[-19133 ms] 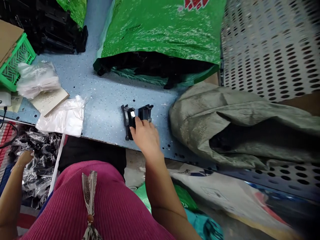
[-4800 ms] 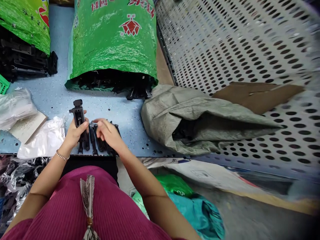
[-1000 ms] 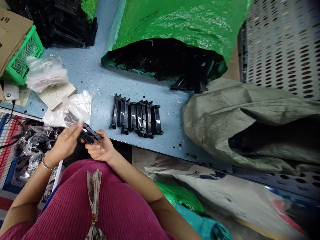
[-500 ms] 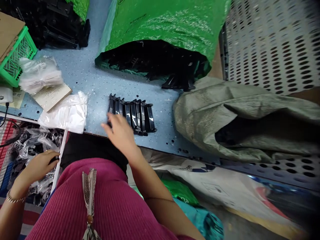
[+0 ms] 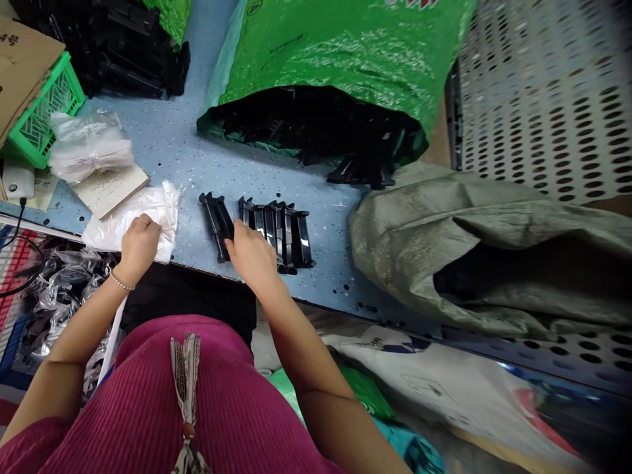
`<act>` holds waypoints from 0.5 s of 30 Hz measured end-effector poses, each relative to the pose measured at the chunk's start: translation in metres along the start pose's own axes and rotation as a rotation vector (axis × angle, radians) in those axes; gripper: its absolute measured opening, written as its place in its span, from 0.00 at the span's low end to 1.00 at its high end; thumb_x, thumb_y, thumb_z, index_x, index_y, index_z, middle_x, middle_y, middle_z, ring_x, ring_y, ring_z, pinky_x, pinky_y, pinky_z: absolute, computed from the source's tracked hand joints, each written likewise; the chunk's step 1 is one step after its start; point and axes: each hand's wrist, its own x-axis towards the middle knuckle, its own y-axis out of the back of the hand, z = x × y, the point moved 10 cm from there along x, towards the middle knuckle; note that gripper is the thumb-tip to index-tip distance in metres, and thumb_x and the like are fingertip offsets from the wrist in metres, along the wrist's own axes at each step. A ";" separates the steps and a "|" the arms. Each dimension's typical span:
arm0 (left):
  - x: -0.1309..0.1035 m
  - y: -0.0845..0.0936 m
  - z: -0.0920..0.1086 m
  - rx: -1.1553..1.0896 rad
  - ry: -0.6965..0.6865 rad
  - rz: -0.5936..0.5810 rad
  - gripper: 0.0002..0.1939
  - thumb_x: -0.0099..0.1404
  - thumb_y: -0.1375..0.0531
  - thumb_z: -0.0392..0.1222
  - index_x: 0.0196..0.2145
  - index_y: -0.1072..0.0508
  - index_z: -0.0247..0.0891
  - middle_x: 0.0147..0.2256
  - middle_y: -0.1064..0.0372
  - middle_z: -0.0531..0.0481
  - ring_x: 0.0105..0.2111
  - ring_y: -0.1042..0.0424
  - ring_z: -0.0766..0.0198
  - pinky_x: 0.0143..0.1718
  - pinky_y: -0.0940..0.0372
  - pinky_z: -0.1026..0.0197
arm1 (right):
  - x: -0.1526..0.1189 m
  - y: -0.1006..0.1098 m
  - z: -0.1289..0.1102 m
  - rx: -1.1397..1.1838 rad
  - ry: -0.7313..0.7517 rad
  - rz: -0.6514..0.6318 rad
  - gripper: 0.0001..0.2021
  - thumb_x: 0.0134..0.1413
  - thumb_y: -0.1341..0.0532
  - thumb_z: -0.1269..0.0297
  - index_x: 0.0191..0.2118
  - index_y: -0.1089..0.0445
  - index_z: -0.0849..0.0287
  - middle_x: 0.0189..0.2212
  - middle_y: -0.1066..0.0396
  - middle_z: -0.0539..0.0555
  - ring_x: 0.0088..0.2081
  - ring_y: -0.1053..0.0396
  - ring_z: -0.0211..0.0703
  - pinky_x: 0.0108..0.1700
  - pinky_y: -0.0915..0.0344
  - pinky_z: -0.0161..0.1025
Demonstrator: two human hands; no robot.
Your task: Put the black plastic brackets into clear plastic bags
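My left hand [image 5: 141,245] is closed, its fingertips pinching the top of a flat stack of clear plastic bags [image 5: 106,230] near the table's front edge. My right hand [image 5: 254,257] is at the black plastic parts, thumb and fingers curled in at the right side of a pair of long, narrow black plastic parts [image 5: 215,224]. That pair lies tilted, a little apart from a row of several like parts [image 5: 286,230] side by side to the right. The palm hides the lower ends of the nearest ones, and the exact finger contact is partly hidden.
A green sack [image 5: 336,52] full of black parts opens towards me at the back. On the right lies a grey-green woven sack [image 5: 395,230]. A green basket [image 5: 47,112], bundled bags [image 5: 91,151] and a board [image 5: 111,191] stand left; bagged parts [image 5: 64,303] fill a bin below.
My left hand has risen from above the bin onto the clear bags and closed. Two black parts have shifted left, away from the row, with my right hand beside them. The view has moved slightly.
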 end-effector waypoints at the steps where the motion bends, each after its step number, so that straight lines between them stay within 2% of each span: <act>1: 0.006 0.001 -0.012 -0.096 0.052 0.007 0.04 0.62 0.36 0.35 0.29 0.23 0.37 0.35 0.27 0.42 0.36 0.28 0.56 0.40 0.33 0.54 | 0.001 0.000 0.005 0.103 -0.020 -0.005 0.25 0.63 0.43 0.67 0.65 0.36 0.66 0.46 0.24 0.69 0.47 0.27 0.61 0.48 0.32 0.53; 4: 0.013 0.005 -0.053 -0.453 0.263 -0.038 0.10 0.59 0.32 0.45 0.26 0.25 0.37 0.25 0.33 0.52 0.25 0.36 0.65 0.29 0.40 0.60 | 0.002 -0.003 0.004 0.633 -0.052 -0.042 0.21 0.62 0.39 0.60 0.58 0.30 0.58 0.45 0.23 0.61 0.48 0.26 0.57 0.52 0.31 0.54; 7: 0.011 0.001 -0.067 -0.629 0.384 -0.151 0.12 0.58 0.33 0.48 0.28 0.22 0.36 0.22 0.32 0.52 0.22 0.37 0.66 0.26 0.43 0.61 | 0.005 -0.018 -0.032 1.320 -0.074 -0.174 0.18 0.56 0.33 0.49 0.48 0.27 0.53 0.40 0.23 0.55 0.47 0.24 0.54 0.50 0.28 0.52; 9: 0.010 -0.002 -0.064 -0.626 0.372 -0.182 0.09 0.54 0.33 0.44 0.30 0.20 0.36 0.25 0.27 0.50 0.25 0.33 0.65 0.29 0.39 0.61 | 0.009 -0.034 -0.070 1.657 -0.084 -0.301 0.19 0.51 0.30 0.46 0.43 0.28 0.52 0.37 0.23 0.53 0.46 0.23 0.54 0.48 0.26 0.51; 11: 0.008 -0.001 -0.061 -0.602 0.351 -0.171 0.08 0.53 0.33 0.41 0.31 0.22 0.36 0.28 0.25 0.48 0.26 0.29 0.64 0.30 0.36 0.60 | 0.017 -0.051 -0.104 1.852 -0.089 -0.393 0.19 0.49 0.29 0.47 0.40 0.30 0.52 0.35 0.23 0.51 0.46 0.22 0.52 0.48 0.26 0.50; 13: 0.005 0.010 -0.056 -0.529 0.278 -0.111 0.05 0.56 0.36 0.39 0.32 0.24 0.37 0.30 0.23 0.47 0.30 0.26 0.61 0.32 0.32 0.58 | 0.027 -0.069 -0.123 1.931 -0.122 -0.423 0.17 0.47 0.27 0.51 0.38 0.30 0.52 0.34 0.23 0.49 0.44 0.22 0.48 0.47 0.26 0.45; 15: 0.001 0.029 -0.043 -0.334 0.100 -0.041 0.05 0.61 0.41 0.36 0.33 0.24 0.37 0.37 0.21 0.42 0.38 0.23 0.56 0.41 0.29 0.52 | 0.034 -0.086 -0.127 1.935 -0.186 -0.408 0.16 0.46 0.27 0.55 0.38 0.29 0.53 0.33 0.23 0.48 0.42 0.22 0.44 0.44 0.26 0.39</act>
